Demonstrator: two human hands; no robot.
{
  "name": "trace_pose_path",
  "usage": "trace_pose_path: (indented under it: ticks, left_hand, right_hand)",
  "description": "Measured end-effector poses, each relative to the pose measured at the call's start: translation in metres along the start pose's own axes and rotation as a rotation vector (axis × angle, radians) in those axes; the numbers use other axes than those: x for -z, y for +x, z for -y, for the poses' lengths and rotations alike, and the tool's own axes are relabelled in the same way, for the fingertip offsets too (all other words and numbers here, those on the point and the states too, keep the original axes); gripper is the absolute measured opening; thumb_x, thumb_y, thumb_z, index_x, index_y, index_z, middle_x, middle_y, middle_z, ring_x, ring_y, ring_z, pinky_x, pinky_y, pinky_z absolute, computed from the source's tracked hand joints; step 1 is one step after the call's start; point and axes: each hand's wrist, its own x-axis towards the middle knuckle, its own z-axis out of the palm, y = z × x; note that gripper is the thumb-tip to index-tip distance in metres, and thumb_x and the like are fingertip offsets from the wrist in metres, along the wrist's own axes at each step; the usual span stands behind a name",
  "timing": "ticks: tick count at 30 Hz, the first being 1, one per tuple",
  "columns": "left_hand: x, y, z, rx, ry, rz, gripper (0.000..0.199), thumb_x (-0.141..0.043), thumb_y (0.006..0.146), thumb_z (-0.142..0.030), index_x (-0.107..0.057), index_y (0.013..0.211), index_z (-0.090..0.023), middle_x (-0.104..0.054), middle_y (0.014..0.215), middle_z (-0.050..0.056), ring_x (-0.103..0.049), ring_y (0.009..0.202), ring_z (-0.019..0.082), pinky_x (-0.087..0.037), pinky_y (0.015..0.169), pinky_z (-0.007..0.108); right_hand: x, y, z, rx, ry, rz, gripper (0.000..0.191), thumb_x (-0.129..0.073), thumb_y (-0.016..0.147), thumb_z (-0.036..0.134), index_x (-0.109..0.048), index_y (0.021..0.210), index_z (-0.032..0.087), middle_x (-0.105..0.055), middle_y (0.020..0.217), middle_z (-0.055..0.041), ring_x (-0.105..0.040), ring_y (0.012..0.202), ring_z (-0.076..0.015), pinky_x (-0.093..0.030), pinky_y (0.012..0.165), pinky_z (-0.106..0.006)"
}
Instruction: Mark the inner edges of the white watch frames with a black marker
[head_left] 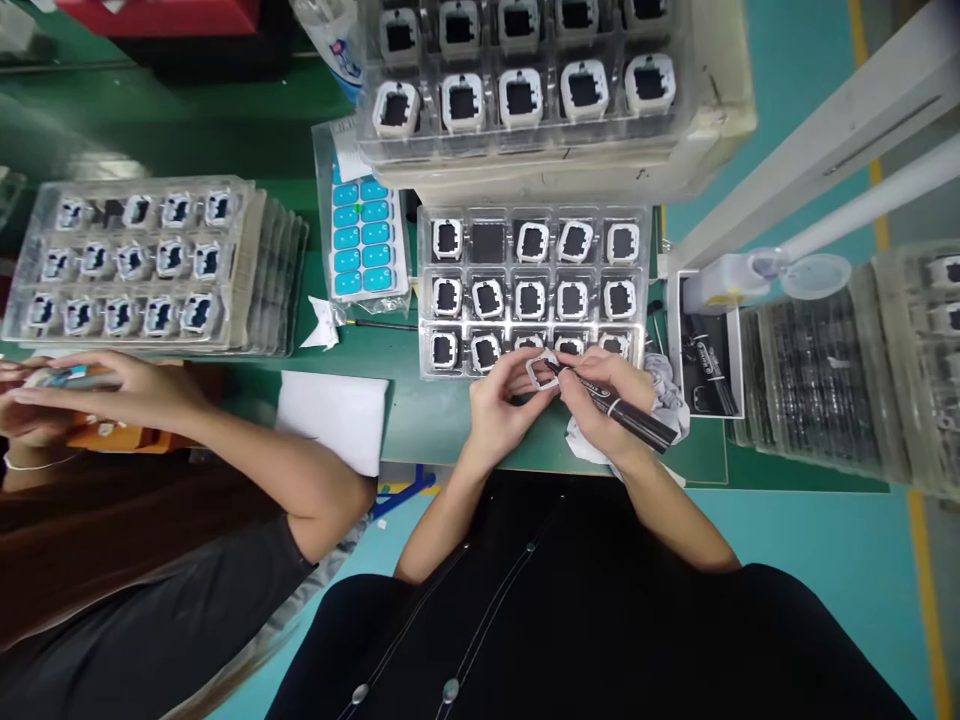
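My left hand [501,405] pinches a small white square frame [541,371] with a cut-out middle, holding it above the near edge of a clear plastic tray [534,328]. In my right hand [611,400] is a black marker pen [634,418], its tip against the frame's right side. Rows of similar white frames sit in the tray's pockets, and one pocket in the back row shows only its dark bottom. A crumpled grey-white cloth [666,392] lies under and beside my right hand.
A box [711,350] with another marker stands to the right, near stacked trays [817,380]. More filled trays rise behind [517,150]. A sheet of blue stickers [362,235] and white paper [334,418] lie left. At far left, a co-worker's hands [112,385] hold an item by stacked trays.
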Motion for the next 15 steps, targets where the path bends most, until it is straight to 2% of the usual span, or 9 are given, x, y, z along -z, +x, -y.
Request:
trace_pose_path:
  ticks: [4, 7, 10, 15]
  left_hand:
    - [-0.0009, -0.0029, -0.0005, -0.040, 0.074, -0.020, 0.052, -0.093, 0.104, -0.057, -0.077, 0.139, -0.023, -0.092, 0.120, 0.007, -0.093, 0.109, 0.024, -0.080, 0.102, 0.037]
    - [-0.0016, -0.0047, -0.0006, -0.073, 0.094, -0.026, 0.049, -0.090, 0.107, -0.057, -0.077, 0.139, -0.023, -0.092, 0.122, 0.007, -0.093, 0.108, 0.023, -0.080, 0.102, 0.036]
    - [-0.0021, -0.0055, -0.0003, -0.116, 0.091, -0.030, 0.045, -0.090, 0.108, -0.050, -0.077, 0.141, -0.022, -0.092, 0.123, 0.007, -0.094, 0.107, 0.022, -0.080, 0.102, 0.033]
    - [-0.0024, -0.0041, 0.0026, -0.211, 0.108, -0.038, 0.042, -0.090, 0.109, -0.044, -0.077, 0.142, -0.022, -0.092, 0.124, 0.007, -0.094, 0.105, 0.019, -0.079, 0.099, 0.028]
  right_hand:
    - [-0.0003, 0.0036, 0.0036, 0.034, -0.078, 0.015, 0.016, -0.080, 0.107, 0.028, -0.071, 0.094, 0.031, -0.080, 0.082, 0.0019, -0.088, 0.085, -0.0238, -0.077, 0.073, -0.042]
    - [-0.0005, 0.0040, 0.0046, 0.046, -0.087, 0.015, 0.016, -0.080, 0.107, 0.030, -0.072, 0.094, 0.032, -0.078, 0.080, 0.0030, -0.086, 0.081, -0.0229, -0.079, 0.076, -0.044]
    - [-0.0009, 0.0030, 0.0043, 0.074, -0.089, 0.012, 0.012, -0.080, 0.106, 0.026, -0.073, 0.098, 0.032, -0.079, 0.081, 0.0033, -0.085, 0.080, -0.0224, -0.080, 0.075, -0.043]
    - [-0.0034, 0.0026, 0.0030, 0.107, -0.054, 0.003, 0.014, -0.080, 0.104, 0.020, -0.072, 0.100, 0.031, -0.076, 0.079, 0.0047, -0.086, 0.080, -0.0220, -0.084, 0.084, -0.046]
